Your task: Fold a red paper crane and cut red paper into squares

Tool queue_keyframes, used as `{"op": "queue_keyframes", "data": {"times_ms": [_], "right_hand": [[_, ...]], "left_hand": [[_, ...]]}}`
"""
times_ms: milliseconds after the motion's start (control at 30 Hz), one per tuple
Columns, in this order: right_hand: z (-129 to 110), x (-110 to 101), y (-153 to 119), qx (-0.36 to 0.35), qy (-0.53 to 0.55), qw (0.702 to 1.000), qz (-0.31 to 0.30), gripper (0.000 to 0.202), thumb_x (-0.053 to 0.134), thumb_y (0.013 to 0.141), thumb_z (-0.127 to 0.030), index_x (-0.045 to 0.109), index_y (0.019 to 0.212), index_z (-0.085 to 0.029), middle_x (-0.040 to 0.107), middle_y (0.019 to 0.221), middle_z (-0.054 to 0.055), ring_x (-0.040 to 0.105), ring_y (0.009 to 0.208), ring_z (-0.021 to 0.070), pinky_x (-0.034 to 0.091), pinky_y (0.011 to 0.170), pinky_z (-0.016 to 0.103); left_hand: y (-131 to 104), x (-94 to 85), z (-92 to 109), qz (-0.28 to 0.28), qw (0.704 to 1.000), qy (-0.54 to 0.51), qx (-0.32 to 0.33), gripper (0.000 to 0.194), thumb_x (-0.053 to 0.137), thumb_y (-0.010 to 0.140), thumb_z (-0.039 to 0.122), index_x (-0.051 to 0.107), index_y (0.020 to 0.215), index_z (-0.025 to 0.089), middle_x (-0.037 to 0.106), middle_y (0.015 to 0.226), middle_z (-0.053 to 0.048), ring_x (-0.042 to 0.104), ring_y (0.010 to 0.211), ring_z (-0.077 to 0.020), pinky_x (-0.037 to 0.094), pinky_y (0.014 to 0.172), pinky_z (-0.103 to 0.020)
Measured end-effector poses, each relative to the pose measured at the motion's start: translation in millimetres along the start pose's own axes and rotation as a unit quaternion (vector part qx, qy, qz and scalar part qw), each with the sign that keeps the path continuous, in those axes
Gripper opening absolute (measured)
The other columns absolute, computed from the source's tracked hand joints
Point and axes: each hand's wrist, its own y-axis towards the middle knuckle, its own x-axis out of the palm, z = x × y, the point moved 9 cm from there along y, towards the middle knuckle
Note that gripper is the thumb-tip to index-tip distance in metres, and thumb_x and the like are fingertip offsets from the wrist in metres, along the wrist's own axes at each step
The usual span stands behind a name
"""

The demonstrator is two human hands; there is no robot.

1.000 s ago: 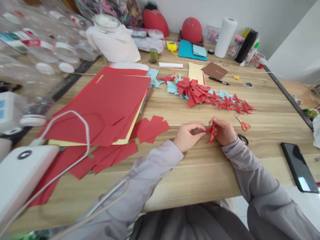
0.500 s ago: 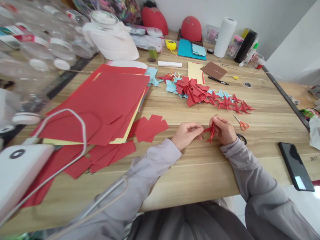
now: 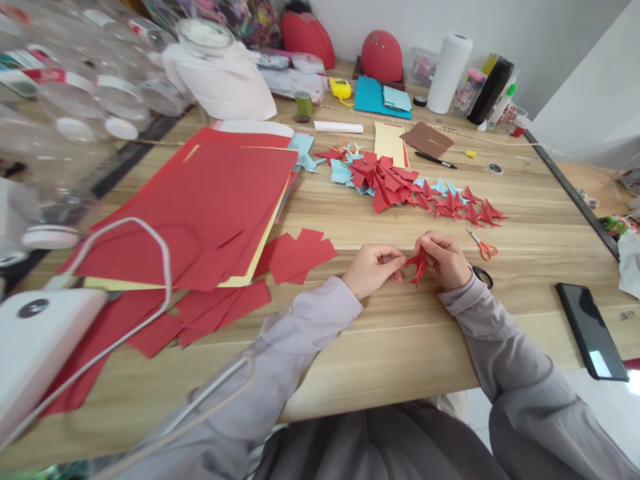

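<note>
Paper figure [image 3: 419, 267], red and seemingly almost folded, is over the near part of the table [image 3: 385, 353], with right hand [image 3: 447, 260] pinching its body and left hand [image 3: 373, 270] its tip, while many folded figures [image 3: 384, 181] lie beyond and flat red pieces [image 3: 303, 259] lie unfolded.

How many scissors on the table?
1 for certain: orange-handled scissors, right of the right hand. A black loop by the right cuff may be another pair, partly hidden.
</note>
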Motion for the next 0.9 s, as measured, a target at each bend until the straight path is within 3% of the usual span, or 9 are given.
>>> {"op": "queue_keyframes", "data": {"times_ms": [167,400,700,900], "right_hand": [[-2,0,-1,-0.004,0.008,1.000,0.004,0.034,0.064,0.078,-0.049,0.063,0.066,-0.017,0.038,0.043,-0.007,0.034,0.040,0.0064,0.027,0.041,0.021],[1,5,-4,0.035,0.029,0.999,-0.014,0.037,0.065,0.075,-0.051,0.061,0.063,-0.017,0.038,0.041,-0.007,0.032,0.037,0.0063,0.024,0.038,0.021],[-4,10,-3,0.039,0.078,0.996,0.003,0.039,0.069,0.070,-0.054,0.059,0.062,-0.017,0.037,0.040,-0.008,0.031,0.035,0.0054,0.025,0.036,0.020],[-4,5,-3,0.035,0.071,0.996,0.030,0.041,0.070,0.069,-0.056,0.058,0.062,-0.018,0.036,0.040,-0.008,0.032,0.036,0.0057,0.025,0.037,0.020]], "left_hand": [[3,-0.4,-7,-0.012,0.999,-0.051,-0.013,0.024,0.073,0.067,0.034,0.061,0.069,0.013,0.061,0.054,0.001,0.056,0.045,-0.0096,0.046,0.050,-0.023],[3,9.5,-8,-0.116,0.990,-0.071,-0.033,0.030,0.075,0.065,0.040,0.061,0.066,0.013,0.063,0.059,-0.002,0.056,0.051,-0.0102,0.046,0.055,-0.025],[1,8.9,5,-0.098,0.994,-0.041,0.030,0.038,0.066,0.072,0.051,0.051,0.067,0.016,0.055,0.048,0.004,0.049,0.042,-0.0073,0.036,0.047,-0.020],[3,1.5,0,-0.053,0.998,-0.043,0.009,0.037,0.071,0.068,0.049,0.057,0.070,0.014,0.058,0.050,0.002,0.052,0.041,-0.0085,0.038,0.043,-0.021]]}}
